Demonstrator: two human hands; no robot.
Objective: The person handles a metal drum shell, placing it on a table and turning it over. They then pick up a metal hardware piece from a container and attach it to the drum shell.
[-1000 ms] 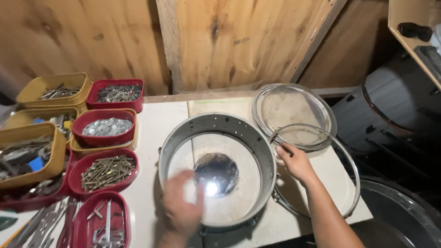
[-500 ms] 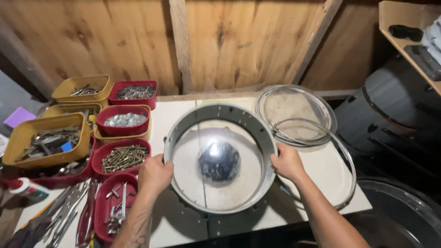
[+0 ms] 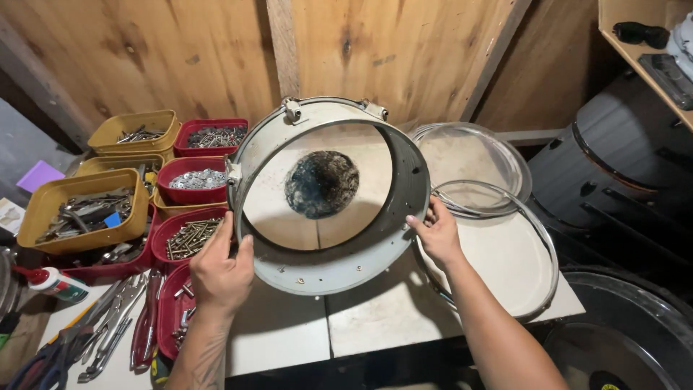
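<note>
White-painted drum shell [image 3: 328, 263], round and open at both ends, is being held tilted up off the pale worktop [image 3: 375, 318], its far rim raised toward the plank wall [image 3: 180, 58]. Metal lugs [image 3: 292, 110] are showing along the top edge, and a dark smudged patch [image 3: 322, 184] is showing through the opening.

Left hand [image 3: 220, 271] is gripping the shell's lower left rim, fingers wrapped over the edge. Right hand [image 3: 437, 235] is grasping the right rim, fingertips curled onto the inner wall.

Lying flat on the worktop, right of the shell: one clear drum head [image 3: 480, 162] at the back, and one metal hoop [image 3: 538, 249] overlapping its near edge, just beside the right hand.

Sitting to the left, in rows:
- yellow tray [image 3: 133, 133] and red tray [image 3: 213, 136] at the back, both holding small hardware;
- large yellow tray [image 3: 79, 213] of mixed metal parts;
- red tray of silvery washers [image 3: 193, 180];
- red tray of screws [image 3: 186, 237], just beside the left hand.

Pliers and wrenches [image 3: 108, 332] are lying at the near left corner. A glue bottle [image 3: 50, 282] is lying at the far left. Dark drum shells [image 3: 621, 166] are standing at the right, well apart from the worktop.
</note>
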